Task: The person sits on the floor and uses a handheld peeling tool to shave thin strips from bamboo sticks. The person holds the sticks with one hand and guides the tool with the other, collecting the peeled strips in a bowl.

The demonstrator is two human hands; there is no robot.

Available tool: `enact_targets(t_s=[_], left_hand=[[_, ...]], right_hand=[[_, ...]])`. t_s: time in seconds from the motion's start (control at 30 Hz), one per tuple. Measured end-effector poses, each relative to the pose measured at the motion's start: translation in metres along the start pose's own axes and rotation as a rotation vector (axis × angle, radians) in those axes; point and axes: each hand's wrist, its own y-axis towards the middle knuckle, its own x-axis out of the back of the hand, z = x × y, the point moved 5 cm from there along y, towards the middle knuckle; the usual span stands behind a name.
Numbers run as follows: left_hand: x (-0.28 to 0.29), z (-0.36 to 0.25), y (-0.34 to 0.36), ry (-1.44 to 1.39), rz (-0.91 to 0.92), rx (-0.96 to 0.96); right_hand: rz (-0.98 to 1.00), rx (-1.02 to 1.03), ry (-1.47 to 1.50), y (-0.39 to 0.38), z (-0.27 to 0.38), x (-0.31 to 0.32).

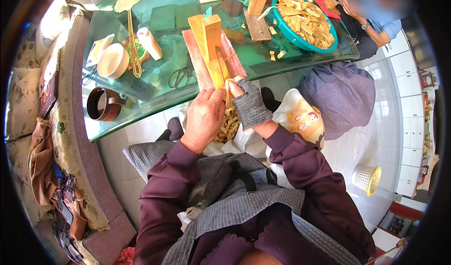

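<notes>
A wooden tool with an upright block (pixel 213 35) stands on a pink towel (pixel 192 53) at the glass table's near edge. Pale yellow strips (pixel 218 72) run from the block toward me. My left hand (pixel 206 114) is closed on their near end, its fingertips just below the block. Beside it, my right hand (pixel 252 103), in a grey fingerless glove, pinches a yellow strip between thumb and fingers. My palms and curled fingertips are partly hidden. Below my hands, many cut yellow pieces (pixel 227 128) lie in a white bag above my lap.
A teal basin (pixel 334 42) heaped with yellow strips sits at the table's far right, near a second wooden block (pixel 257 4). Leftward are a brown mug (pixel 104 104), a white bowl (pixel 113 61), a strainer (pixel 131 25) and scissors (pixel 178 77). Another person sits at the upper right.
</notes>
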Motion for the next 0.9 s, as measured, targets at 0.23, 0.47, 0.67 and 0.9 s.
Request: enact_targets(t_s=[0.23, 0.47, 0.67, 0.9], left_hand=[[0.009, 0.001, 0.003, -0.360, -0.175, -0.064], [-0.004, 0.018, -0.001, -0.555, -0.132, 0.098], [-0.021, 0.024, -0.003, -1.541, 0.085, 0.558], [-0.015, 0.030, 0.006, -1.139, 0.055, 0.327]], right_hand=[[0.200, -0.129, 0.205, -0.009, 0.023, -0.009], [0.144, 0.212, -0.173, -0.022, 0.060, 0.000], [0.151, 0.443, -0.424, -0.013, 0.059, 0.019], [0.498, 0.092, 0.109, -0.023, 0.072, 0.002]])
